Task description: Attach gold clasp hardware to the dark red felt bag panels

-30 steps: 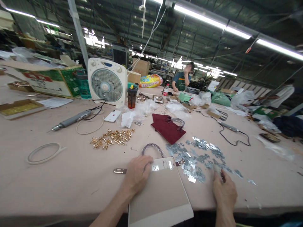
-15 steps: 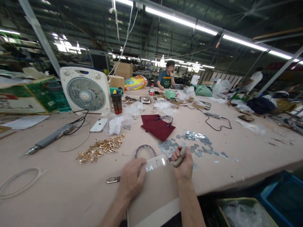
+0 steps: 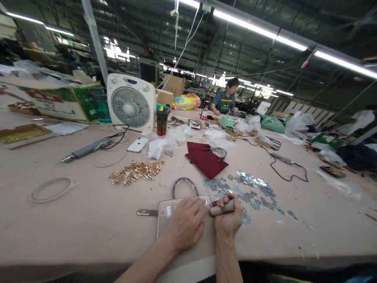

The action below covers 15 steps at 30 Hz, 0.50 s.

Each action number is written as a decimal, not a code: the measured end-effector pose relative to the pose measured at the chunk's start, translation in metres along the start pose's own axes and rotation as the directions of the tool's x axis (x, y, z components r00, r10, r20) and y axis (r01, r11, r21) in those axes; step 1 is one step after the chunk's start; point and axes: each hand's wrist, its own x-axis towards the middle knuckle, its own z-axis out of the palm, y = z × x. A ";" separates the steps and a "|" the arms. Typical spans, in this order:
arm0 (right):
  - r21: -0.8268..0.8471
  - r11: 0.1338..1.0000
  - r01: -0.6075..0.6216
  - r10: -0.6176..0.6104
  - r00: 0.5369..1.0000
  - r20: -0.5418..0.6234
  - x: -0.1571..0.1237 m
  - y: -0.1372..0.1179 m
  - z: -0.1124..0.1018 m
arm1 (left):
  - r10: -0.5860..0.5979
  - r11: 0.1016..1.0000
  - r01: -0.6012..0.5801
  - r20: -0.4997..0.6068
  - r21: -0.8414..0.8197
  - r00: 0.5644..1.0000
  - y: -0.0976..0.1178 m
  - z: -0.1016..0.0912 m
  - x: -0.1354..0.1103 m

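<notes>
A beige bag panel [image 3: 188,257] lies at the table's front edge, with a plastic-wrapped purple handle [image 3: 185,181] at its top. From its left side sticks out a dark strap with a metal end plate [image 3: 143,212]. My left hand [image 3: 188,220] rests on the panel, fingers stretched toward its upper right corner, covering part of the metal fittings there. A small metal plate [image 3: 169,212] shows left of it. My right hand [image 3: 229,218] is closed around a tool with a thick greyish handle [image 3: 223,208] beside that corner; the tool's working end is hidden.
Gold rivets [image 3: 137,171] are heaped to the left, flat silver metal pieces [image 3: 250,184] to the right. Beyond lie maroon bag panels [image 3: 207,159], a phone [image 3: 138,144], an electric screwdriver [image 3: 85,151] and a fan [image 3: 131,103]. A person [image 3: 225,100] sits across the table.
My left hand has moved right across the panel onto its right-hand fittings, uncovering the left plate. My right hand has tilted the tool handle flatter. The camera view has turned left.
</notes>
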 end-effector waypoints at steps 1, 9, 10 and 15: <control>0.006 1.000 0.022 -0.022 1.000 0.000 0.000 -0.001 -0.001 | -0.012 1.000 0.012 0.016 0.001 1.000 0.002 0.003 0.003; 0.010 0.997 0.072 -0.071 0.997 -0.009 -0.002 0.000 -0.004 | -0.081 0.996 0.082 0.013 -0.038 0.997 0.001 0.012 0.009; -0.012 0.996 0.084 -0.084 0.996 0.007 -0.002 0.000 -0.002 | -0.084 0.996 0.084 0.010 -0.041 0.996 0.001 0.012 0.009; -0.109 0.973 0.205 -0.195 0.976 0.095 -0.005 0.004 0.003 | -0.103 0.993 0.103 0.004 -0.052 0.995 0.001 0.013 0.010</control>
